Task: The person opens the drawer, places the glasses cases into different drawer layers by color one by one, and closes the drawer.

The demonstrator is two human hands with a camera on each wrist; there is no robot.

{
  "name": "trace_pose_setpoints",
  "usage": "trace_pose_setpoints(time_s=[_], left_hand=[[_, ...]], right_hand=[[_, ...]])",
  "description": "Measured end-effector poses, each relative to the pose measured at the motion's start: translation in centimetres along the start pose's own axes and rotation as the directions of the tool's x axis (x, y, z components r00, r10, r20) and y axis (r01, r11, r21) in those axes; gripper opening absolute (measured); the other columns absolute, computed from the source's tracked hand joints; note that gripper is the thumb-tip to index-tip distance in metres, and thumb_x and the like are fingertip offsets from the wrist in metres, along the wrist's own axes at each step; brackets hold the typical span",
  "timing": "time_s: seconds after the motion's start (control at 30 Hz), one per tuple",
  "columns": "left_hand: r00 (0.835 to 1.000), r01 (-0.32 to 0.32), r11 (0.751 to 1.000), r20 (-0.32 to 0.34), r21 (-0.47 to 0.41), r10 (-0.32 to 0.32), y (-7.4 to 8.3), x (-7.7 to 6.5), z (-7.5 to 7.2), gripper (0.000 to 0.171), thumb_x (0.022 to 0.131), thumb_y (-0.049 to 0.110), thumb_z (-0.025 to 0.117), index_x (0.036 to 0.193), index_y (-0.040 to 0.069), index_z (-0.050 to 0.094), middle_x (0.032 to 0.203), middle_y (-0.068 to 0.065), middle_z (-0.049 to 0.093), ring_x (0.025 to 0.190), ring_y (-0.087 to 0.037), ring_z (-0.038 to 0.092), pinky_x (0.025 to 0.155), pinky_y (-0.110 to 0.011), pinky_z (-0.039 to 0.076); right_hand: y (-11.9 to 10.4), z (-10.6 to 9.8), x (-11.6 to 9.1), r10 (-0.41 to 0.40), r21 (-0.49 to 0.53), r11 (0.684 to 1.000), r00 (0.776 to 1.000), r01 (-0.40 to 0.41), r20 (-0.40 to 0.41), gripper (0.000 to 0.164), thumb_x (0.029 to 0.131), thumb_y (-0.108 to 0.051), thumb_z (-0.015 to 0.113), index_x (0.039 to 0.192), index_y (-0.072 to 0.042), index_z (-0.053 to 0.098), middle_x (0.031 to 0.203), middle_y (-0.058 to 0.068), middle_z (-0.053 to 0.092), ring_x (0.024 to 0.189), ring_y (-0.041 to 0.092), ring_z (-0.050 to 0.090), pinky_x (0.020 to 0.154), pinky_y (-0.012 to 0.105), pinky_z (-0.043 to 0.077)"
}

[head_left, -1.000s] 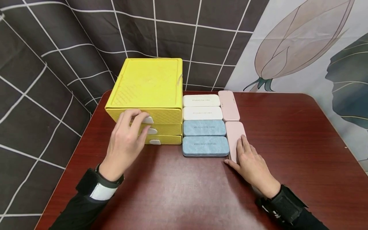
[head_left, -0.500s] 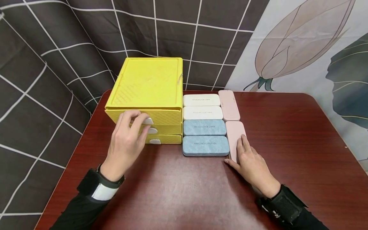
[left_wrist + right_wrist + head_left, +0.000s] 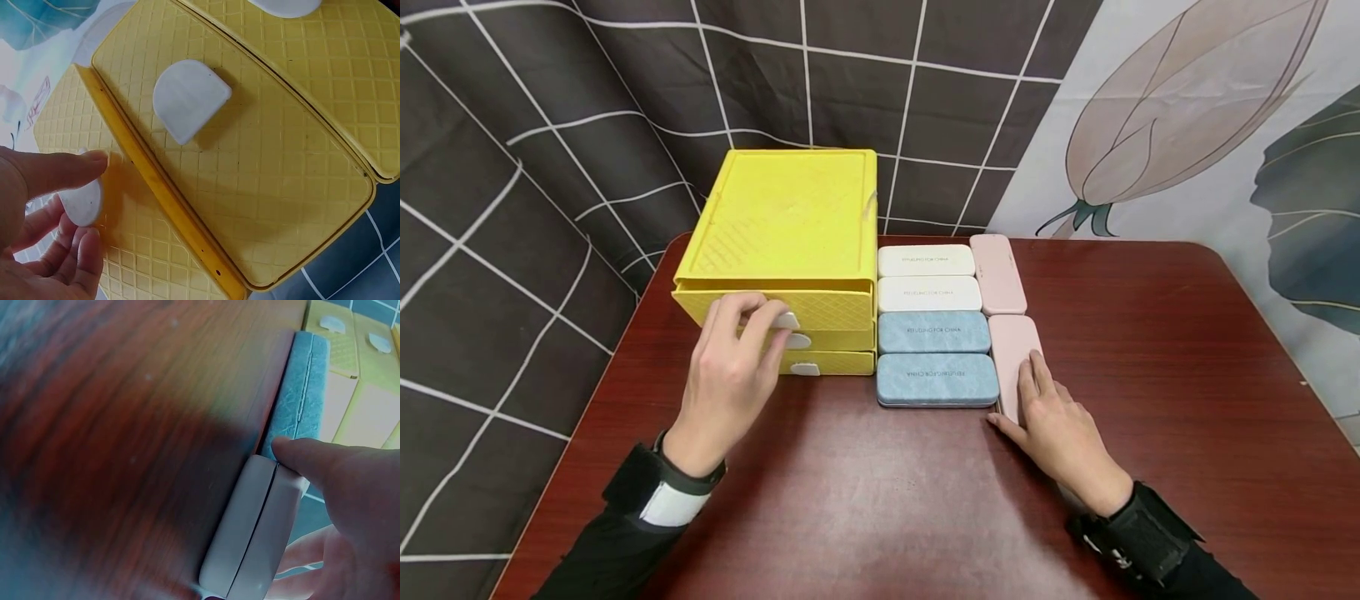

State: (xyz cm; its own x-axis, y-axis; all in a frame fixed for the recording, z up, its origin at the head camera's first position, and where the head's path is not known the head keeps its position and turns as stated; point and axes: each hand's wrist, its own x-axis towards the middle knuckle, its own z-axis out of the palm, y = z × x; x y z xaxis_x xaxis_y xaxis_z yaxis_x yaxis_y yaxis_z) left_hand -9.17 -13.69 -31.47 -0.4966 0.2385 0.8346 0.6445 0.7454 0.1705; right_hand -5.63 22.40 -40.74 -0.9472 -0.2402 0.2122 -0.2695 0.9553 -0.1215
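My left hand [image 3: 730,371] pinches the white pull tab [image 3: 84,197] on the top drawer [image 3: 838,310] of a yellow drawer box [image 3: 790,221]. In the left wrist view the thumb lies on one side of the tab and fingertips on the other. That drawer stands slightly out, leaving a narrow dark gap under the box top. On the table, my right hand [image 3: 1063,433] rests on the nearer pink case [image 3: 1011,350], fingers fairly straight on its top and thumb by its near left corner. The right wrist view shows this pink case [image 3: 253,531] closed.
Right of the box, two white cases [image 3: 928,293] and two blue cases [image 3: 936,381] lie in a column. A second pink case [image 3: 997,275] lies behind the first. Two lower drawers [image 3: 842,363] are closed. Dark gridded cloth [image 3: 850,92] hangs behind the reddish-brown table [image 3: 880,500].
The top drawer has come a little toward me, and the gap above it has widened. My left hand moved slightly with the tab. The right hand and the cases stayed in place.
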Motion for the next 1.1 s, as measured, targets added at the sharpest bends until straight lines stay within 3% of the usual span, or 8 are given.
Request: trace_pose_setpoints(time_s=[0.63,1.1], left_hand=[[0.999,0.008,1.000,0.038,0.009,-0.008,0.8,-0.5,-1.0,0.025,0.076,0.001,0.070,0.100,-0.002,0.063,0.097,-0.018,0.053,0.088,-0.030,0.051,0.073,-0.039,0.047],[1.000,-0.015,1.000,0.003,0.002,0.015,1.5,-0.6,-1.6,0.025,0.074,0.001,0.073,0.097,-0.001,0.064,0.094,-0.017,0.054,0.085,-0.029,0.051,0.069,-0.038,0.047]], right_hand=[[0.0,-0.4,-0.1,0.028,-0.024,0.999,0.998,-0.027,0.053,0.085,0.080,-0.046,0.065,0.135,0.010,0.035,0.142,0.028,0.031,0.097,0.043,0.054,0.064,0.059,0.043],[0.0,-0.4,-0.2,0.018,-0.028,0.999,0.998,-0.017,0.053,0.083,0.080,-0.044,0.065,0.135,0.010,0.036,0.142,0.028,0.031,0.095,0.042,0.053,0.061,0.057,0.043]])
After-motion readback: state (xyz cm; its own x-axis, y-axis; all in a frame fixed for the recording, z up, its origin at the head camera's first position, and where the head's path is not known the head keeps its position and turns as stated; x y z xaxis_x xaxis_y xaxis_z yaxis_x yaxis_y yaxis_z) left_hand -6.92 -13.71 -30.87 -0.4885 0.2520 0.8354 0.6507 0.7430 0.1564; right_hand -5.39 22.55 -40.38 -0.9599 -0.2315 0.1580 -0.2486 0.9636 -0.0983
